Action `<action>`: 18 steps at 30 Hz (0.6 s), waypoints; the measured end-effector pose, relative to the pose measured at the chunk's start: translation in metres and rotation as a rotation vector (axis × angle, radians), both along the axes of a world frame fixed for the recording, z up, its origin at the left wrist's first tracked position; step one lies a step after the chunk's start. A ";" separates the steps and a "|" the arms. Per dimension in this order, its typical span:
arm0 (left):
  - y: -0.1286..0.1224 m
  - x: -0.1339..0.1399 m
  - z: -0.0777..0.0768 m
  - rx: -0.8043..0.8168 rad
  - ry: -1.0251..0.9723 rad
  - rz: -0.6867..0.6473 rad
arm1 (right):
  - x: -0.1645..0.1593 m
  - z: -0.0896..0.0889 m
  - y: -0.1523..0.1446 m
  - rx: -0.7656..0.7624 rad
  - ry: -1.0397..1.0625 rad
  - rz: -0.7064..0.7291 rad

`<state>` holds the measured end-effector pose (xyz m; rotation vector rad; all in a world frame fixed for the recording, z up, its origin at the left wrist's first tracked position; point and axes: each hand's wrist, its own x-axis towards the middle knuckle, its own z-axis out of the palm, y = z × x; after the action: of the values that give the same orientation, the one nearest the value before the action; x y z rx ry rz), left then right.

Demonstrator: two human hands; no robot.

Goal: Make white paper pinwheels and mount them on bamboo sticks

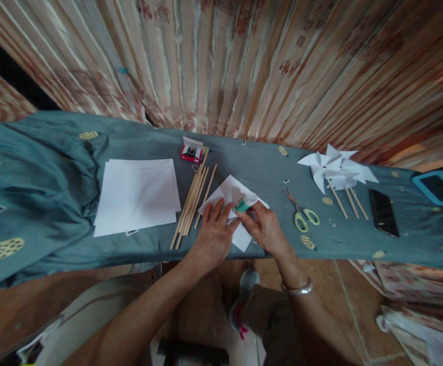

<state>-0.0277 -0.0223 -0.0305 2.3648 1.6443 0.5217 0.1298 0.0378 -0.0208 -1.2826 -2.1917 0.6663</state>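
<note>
A square sheet of white paper [229, 189], cut or folded into flaps, lies with one corner toward me near the front edge of the cloth. My left hand [214, 231] rests on its left part, fingers stretched out and pressing it down. In my right hand [266, 226] is a green and white glue stick [244, 203], gripped by the fingers and tilted over the middle of the paper. Whether its tip touches the paper is hidden. Scissors [300, 211] with yellow-green handles lie partly open to the right of that hand.
Left of the work are wooden sticks [194, 201] and a stack of white paper [139, 195]. A small red box [191, 151] stands open behind them. At right are white paper pinwheels [330, 165] on sticks, a black phone [383, 213] and a blue-framed device [440, 187].
</note>
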 end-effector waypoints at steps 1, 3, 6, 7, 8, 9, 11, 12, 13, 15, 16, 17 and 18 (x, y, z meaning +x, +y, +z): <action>0.000 0.000 0.000 0.000 0.002 -0.001 | 0.000 0.000 0.000 -0.003 -0.001 -0.001; 0.000 0.000 0.000 -0.001 0.006 0.000 | 0.000 -0.001 0.000 -0.004 0.000 -0.002; 0.000 0.000 -0.001 0.004 0.010 -0.001 | -0.002 -0.002 0.001 0.006 0.002 -0.006; 0.000 0.000 -0.002 0.006 0.010 0.000 | -0.002 -0.002 0.001 0.012 0.002 -0.009; 0.000 0.000 -0.002 0.007 0.011 0.002 | -0.003 -0.003 0.001 0.018 0.002 -0.013; 0.000 0.000 -0.003 0.008 0.011 0.004 | -0.003 -0.003 0.001 0.022 0.003 -0.017; 0.000 0.001 -0.003 0.007 0.014 0.007 | -0.004 -0.004 0.001 0.026 0.001 -0.027; 0.000 0.001 -0.003 0.006 0.016 0.008 | -0.004 -0.004 0.002 0.027 -0.003 -0.032; 0.000 0.001 -0.003 0.004 0.017 0.008 | -0.004 -0.004 0.002 0.030 -0.006 -0.036; 0.000 0.001 -0.002 0.004 0.019 0.007 | -0.004 -0.005 0.002 0.041 -0.013 -0.041; 0.000 0.001 -0.001 0.004 0.020 0.007 | -0.004 -0.005 0.002 0.046 -0.016 -0.042; 0.000 0.001 -0.001 0.003 0.022 0.007 | -0.004 -0.005 0.003 0.050 -0.018 -0.044; 0.000 0.001 -0.001 0.002 0.022 0.007 | -0.004 -0.006 0.003 0.052 -0.020 -0.048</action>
<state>-0.0271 -0.0226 -0.0312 2.3759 1.6627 0.5001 0.1260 0.0407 -0.0264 -1.3165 -2.1721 0.5764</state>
